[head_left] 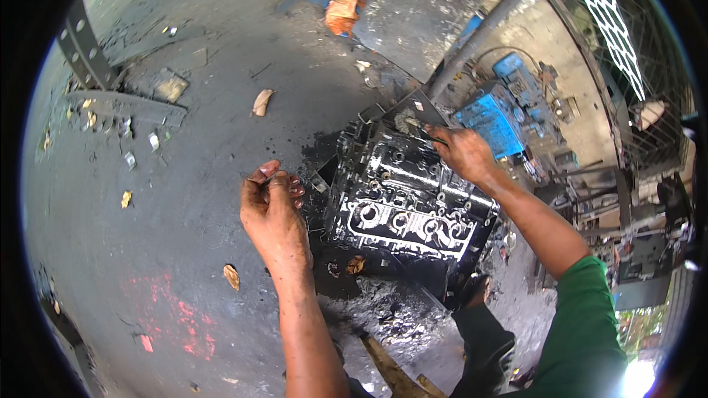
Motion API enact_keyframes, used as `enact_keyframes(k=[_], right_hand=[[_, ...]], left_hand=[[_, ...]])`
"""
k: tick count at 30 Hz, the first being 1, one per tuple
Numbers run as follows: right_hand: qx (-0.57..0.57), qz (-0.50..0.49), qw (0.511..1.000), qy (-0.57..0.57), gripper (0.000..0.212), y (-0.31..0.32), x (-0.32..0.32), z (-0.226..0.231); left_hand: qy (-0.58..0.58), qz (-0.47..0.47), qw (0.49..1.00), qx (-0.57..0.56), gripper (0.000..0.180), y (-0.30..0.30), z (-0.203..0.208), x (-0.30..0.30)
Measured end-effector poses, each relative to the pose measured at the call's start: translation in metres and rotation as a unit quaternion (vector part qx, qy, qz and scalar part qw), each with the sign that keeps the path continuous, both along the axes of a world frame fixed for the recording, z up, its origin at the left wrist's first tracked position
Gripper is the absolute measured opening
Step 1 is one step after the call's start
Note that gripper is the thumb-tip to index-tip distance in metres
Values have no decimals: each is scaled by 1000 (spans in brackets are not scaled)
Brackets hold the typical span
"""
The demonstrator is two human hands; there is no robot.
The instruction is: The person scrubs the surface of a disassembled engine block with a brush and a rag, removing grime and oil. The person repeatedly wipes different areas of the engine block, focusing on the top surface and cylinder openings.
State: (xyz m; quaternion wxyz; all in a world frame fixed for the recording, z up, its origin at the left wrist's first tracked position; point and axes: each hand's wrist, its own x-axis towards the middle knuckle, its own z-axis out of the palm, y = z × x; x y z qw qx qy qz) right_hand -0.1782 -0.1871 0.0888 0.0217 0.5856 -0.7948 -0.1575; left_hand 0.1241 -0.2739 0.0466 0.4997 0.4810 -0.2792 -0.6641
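1. Left hand [271,203] nearest: fingers pinched together, what they pinch too small to tell; hovers just left of engine block [405,203].
2. Right hand [466,153] closed on a thin dark tool [422,131] at block's far top edge.
3. Block lies oily on concrete floor [184,250].
4. Blue machine [495,119] just beyond the right hand.
5. Dry leaves [261,102] scattered about.

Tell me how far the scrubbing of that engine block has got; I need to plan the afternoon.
The black oily metal engine block glistens wet, and its front face shows bright bare metal, so that part looks cleaned. In hand: the right hand works a dark-handled brush at the block's far end; the left hand hovers beside the block, fingers pinched. Left: dark sludge on the wet grey concrete floor.
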Motion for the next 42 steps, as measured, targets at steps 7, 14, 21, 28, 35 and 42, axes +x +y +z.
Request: enact_keyframes(k=[7,14,21,28,35,42], right_hand=[[9,14,1000,8,36,21,-9,0],[-104,-44,993,-37,32,38,-23,-17],[-82,-153,983,-64,30,61,-27,-19],[11,-30,999,43,29,27,-52,-6],[44,135,986,90,38,62,-36,1],[46,96,994,5,39,35,6,-17]], left_hand=[[11,-14,1000,-23,17,17,3,-22],[-2,-41,999,-29,17,34,8,-35],[-34,-72,996,-36,18,51,8,-54],[-42,-31,997,-61,20,52,13,-38],[-33,-46,997,-45,19,61,18,-41],[12,-54,998,-43,19,67,19,-47]])
